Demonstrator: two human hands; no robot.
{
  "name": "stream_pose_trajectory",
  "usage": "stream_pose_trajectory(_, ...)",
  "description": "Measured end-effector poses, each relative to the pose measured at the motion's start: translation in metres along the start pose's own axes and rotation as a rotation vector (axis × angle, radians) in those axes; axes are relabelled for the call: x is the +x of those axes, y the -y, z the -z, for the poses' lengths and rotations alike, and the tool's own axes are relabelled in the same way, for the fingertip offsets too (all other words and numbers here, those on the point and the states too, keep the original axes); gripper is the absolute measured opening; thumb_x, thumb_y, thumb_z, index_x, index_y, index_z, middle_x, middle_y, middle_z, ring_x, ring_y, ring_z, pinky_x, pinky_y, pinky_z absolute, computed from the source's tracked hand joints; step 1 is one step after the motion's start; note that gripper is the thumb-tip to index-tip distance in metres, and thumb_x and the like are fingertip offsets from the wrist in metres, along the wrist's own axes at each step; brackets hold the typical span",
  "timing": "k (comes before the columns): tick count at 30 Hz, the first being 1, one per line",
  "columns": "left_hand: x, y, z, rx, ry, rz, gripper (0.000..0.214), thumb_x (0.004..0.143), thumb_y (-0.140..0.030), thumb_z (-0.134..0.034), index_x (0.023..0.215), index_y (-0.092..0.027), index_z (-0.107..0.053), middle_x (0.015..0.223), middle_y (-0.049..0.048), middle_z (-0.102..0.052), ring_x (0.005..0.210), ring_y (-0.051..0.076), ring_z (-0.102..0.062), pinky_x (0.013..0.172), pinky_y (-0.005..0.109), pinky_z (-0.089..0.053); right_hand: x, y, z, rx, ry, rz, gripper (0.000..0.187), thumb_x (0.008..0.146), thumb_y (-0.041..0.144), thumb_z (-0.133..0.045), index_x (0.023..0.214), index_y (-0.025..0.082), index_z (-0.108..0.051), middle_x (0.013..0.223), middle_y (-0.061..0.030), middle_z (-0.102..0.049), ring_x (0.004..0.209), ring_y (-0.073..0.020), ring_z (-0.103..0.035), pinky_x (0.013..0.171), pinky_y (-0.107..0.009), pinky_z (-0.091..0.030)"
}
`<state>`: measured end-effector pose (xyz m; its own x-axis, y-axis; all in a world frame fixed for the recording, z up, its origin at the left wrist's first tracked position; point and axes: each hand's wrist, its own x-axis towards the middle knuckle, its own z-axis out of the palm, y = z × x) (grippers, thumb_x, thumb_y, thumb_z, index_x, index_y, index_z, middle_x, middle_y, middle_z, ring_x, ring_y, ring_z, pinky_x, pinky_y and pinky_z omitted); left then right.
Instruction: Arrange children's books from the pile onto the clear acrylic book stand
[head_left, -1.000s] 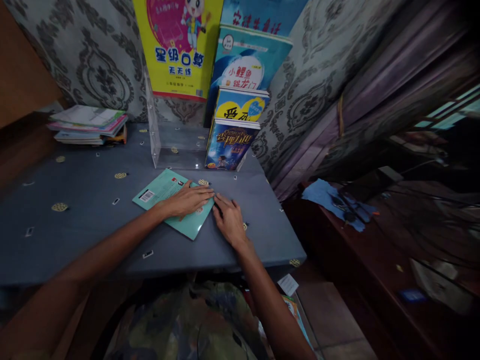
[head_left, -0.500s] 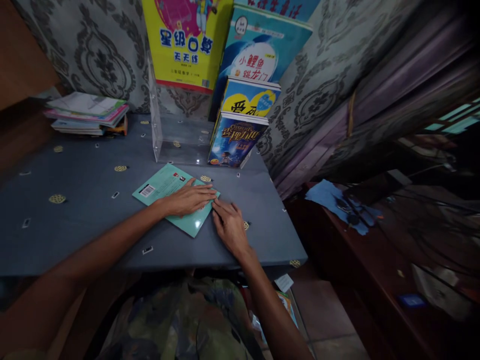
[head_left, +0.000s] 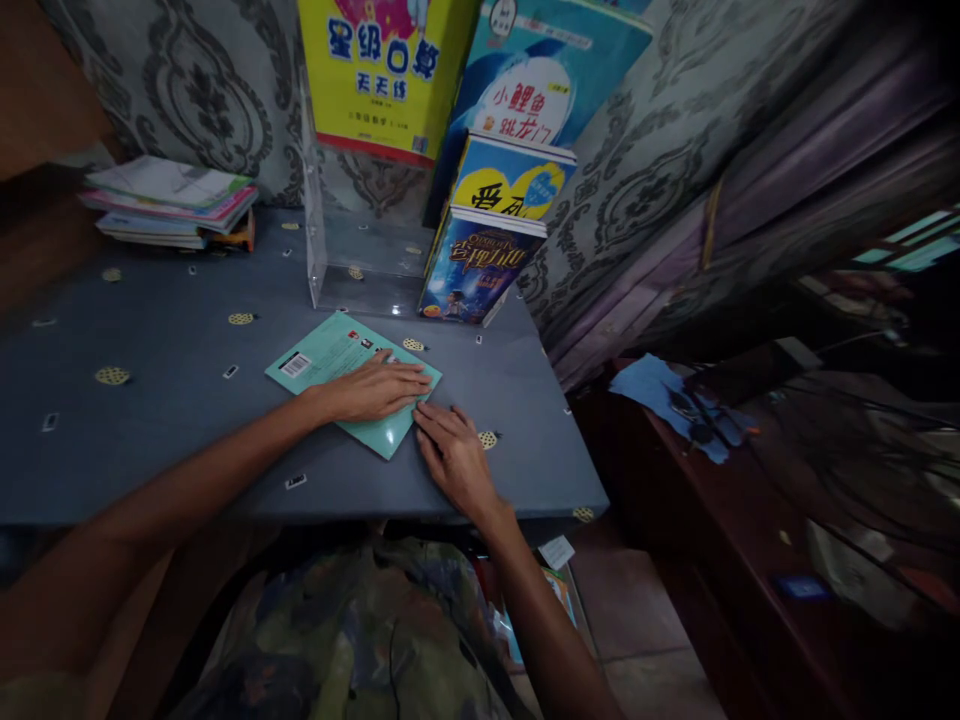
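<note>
- Teal booklet (head_left: 324, 362) lies flat and askew on the cloth-covered counter (head_left: 172, 430), between front and back edges; its left corner points toward the counter's left edge.
- Left hand (head_left: 377, 388): released, palm down across the booklet, fingers stretched toward its right corner.
- Right hand (head_left: 459, 455): loosely bent, fingertips at the booklet's right-hand edge, nearer the counter's front right corner; cannot tell whether they pinch it.
- Judgement: this reads as steadying and pressing. Best done with an even, spread palm and light fingertips, so the booklet neither skids on the cloth nor creases at its corners.
- Barcode (head_left: 295, 365) near the left corner; surrounding print too small to read.
- Clear stand (head_left: 315, 250) by the back edge. Yellow book (head_left: 382, 105): 星级口算 天天练.
- Turquoise book (head_left: 574, 80): 小鲤鱼跳龙门.
- Blue-and-yellow book (head_left: 491, 165): 爱, next character cut off.
- Dark blue book (head_left: 480, 270), frontmost: 查理九世.
</note>
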<state>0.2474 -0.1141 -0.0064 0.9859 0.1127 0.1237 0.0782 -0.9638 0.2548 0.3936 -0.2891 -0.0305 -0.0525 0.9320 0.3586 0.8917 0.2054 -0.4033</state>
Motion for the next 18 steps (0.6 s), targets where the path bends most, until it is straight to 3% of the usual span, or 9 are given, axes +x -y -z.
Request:
stream_pose_trajectory(14,-0.023,-0.017,-0.001,0.038,0.019,-0.019,0.042,0.107,-0.034,-0.030,0.142,-0.025,-0.053,0.148,0.0053,-0.056,0.146,0.018,-0.038,0.122,0.047,-0.011,-0.016,0.018,-0.004,0.000,0.009,0.038,0.039,0.100,0.021,-0.044,0.135,0.022,-0.061,0.135,-0.0112,-0.066,0.129,-0.0246,-0.058,0.113,-0.053,-0.040)
stream_pose_trajectory(18,-0.026,-0.022,0.002,0.059,0.036,-0.001,0.042,0.107,-0.030,-0.031,0.142,-0.024,-0.053,0.149,0.0061,-0.055,0.146,0.021,-0.038,0.120,0.048,-0.016,-0.017,0.021,-0.003,0.012,0.026,0.040,0.038,0.101,0.022,-0.044,0.135,0.023,-0.062,0.135,-0.0107,-0.066,0.129,-0.0247,-0.058,0.113,-0.053,-0.040)
